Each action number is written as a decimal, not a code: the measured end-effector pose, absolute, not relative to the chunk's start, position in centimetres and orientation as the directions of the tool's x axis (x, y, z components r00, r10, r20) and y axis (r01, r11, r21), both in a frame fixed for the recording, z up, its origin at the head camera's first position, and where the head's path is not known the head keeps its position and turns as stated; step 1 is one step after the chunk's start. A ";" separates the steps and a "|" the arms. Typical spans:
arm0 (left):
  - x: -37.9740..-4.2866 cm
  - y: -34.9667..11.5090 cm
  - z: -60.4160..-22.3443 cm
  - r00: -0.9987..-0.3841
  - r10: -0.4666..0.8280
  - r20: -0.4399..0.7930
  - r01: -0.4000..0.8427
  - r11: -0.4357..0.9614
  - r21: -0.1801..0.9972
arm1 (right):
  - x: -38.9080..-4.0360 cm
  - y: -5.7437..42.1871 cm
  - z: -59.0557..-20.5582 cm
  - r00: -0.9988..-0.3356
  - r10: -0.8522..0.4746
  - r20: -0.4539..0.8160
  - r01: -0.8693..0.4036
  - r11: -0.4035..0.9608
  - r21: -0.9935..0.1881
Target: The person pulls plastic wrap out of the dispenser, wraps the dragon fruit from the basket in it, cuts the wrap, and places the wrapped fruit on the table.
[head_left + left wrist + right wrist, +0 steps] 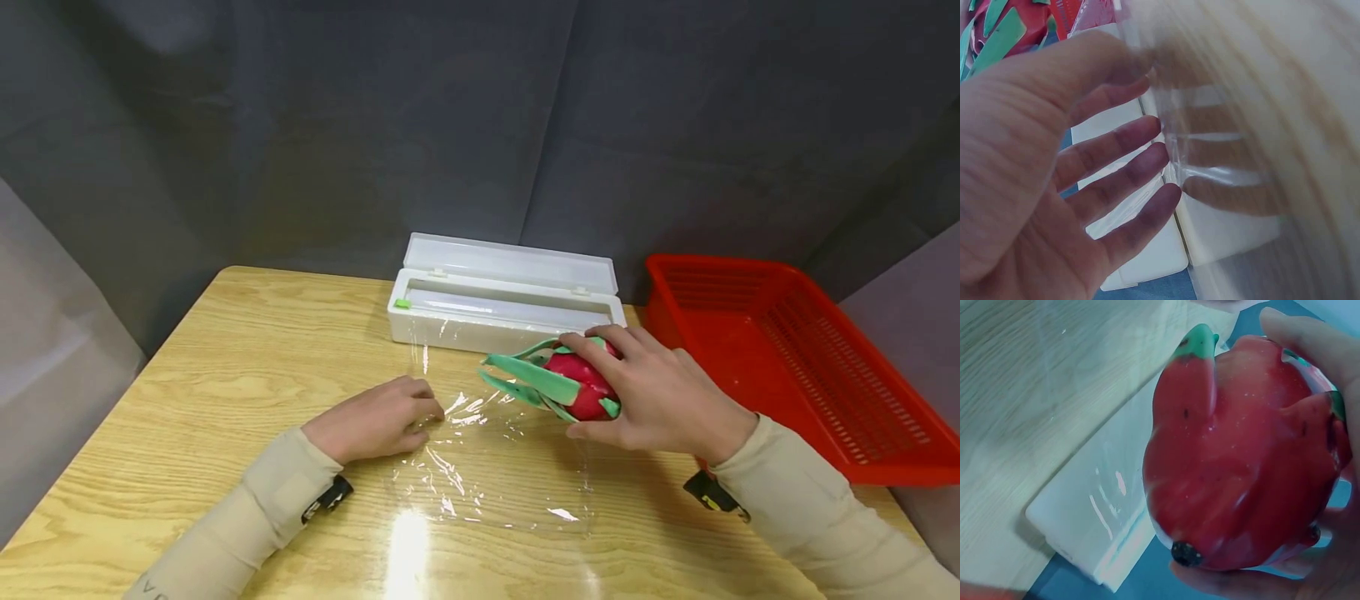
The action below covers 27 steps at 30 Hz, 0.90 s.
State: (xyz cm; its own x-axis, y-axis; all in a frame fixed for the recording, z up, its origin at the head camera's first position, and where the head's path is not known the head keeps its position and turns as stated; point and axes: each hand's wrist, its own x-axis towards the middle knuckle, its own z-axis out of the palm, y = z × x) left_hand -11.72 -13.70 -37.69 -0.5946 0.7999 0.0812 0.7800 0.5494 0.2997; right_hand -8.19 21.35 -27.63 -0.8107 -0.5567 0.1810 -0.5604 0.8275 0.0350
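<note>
My right hand (663, 387) grips a dragon fruit (585, 383), red with long green leaf tips pointing left, over the table and a clear sheet of plastic wrap (450, 475). Close up in the right wrist view, the fruit (1229, 462) shows a dark stub at its end, with fingers and thumb around its side. To the left, my left hand (378, 419) rests by the wrap's left edge. Its fingers (1129, 172) are loosely extended in the left wrist view, fingertips right at the wrap and tabletop, holding nothing visible.
Behind the wrap stands a white wrap dispenser box (442, 335), lid (510, 260) raised, with a roll inside and a green slider (402, 303) at its left. A red plastic basket (738, 333) sits at the right. Dark cloth (375, 125) hangs behind the wooden table (277, 333).
</note>
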 end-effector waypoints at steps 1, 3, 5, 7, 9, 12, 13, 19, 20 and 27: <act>-11.7 -13.7 -37.7 -0.594 0.800 0.082 0.781 0.549 0.298 | -8.2 21.2 -27.7 -0.810 -0.558 0.181 -0.562 0.826 0.033; -11.8 -13.7 -37.8 -0.592 0.802 0.084 0.783 0.548 0.294 | -8.2 20.8 -27.9 -0.810 -0.558 0.181 -0.563 0.826 0.030; -11.8 -13.7 -37.8 -0.591 0.803 0.082 0.784 0.547 0.293 | -8.2 20.5 -28.0 -0.810 -0.558 0.181 -0.563 0.826 0.029; -11.9 -13.7 -37.8 -0.590 0.803 0.076 0.783 0.548 0.294 | -8.2 20.2 -28.2 -0.809 -0.560 0.181 -0.566 0.824 0.023; -11.9 -13.7 -37.7 -0.590 0.805 0.071 0.782 0.547 0.299 | -8.1 19.9 -28.4 -0.806 -0.563 0.181 -0.569 0.822 0.020; -11.9 -13.7 -37.6 -0.588 0.806 0.070 0.783 0.545 0.301 | -8.1 19.4 -28.8 -0.805 -0.567 0.178 -0.574 0.819 0.011; -11.9 -13.7 -37.5 -0.588 0.806 0.068 0.782 0.545 0.303 | -8.1 19.3 -28.9 -0.803 -0.569 0.177 -0.577 0.817 0.008; -11.9 -13.7 -37.5 -0.593 0.803 0.062 0.777 0.551 0.304 | -8.1 18.6 -29.4 -0.812 -0.560 0.166 -0.570 0.822 -0.015; -11.9 -13.7 -37.6 -0.591 0.804 0.066 0.780 0.549 0.301 | -8.1 18.4 -29.4 -0.815 -0.556 0.164 -0.567 0.824 -0.020; -11.9 -13.8 -37.7 -0.602 0.797 0.051 0.769 0.562 0.305 | -8.0 17.7 -30.2 -0.816 -0.551 0.176 -0.566 0.823 -0.049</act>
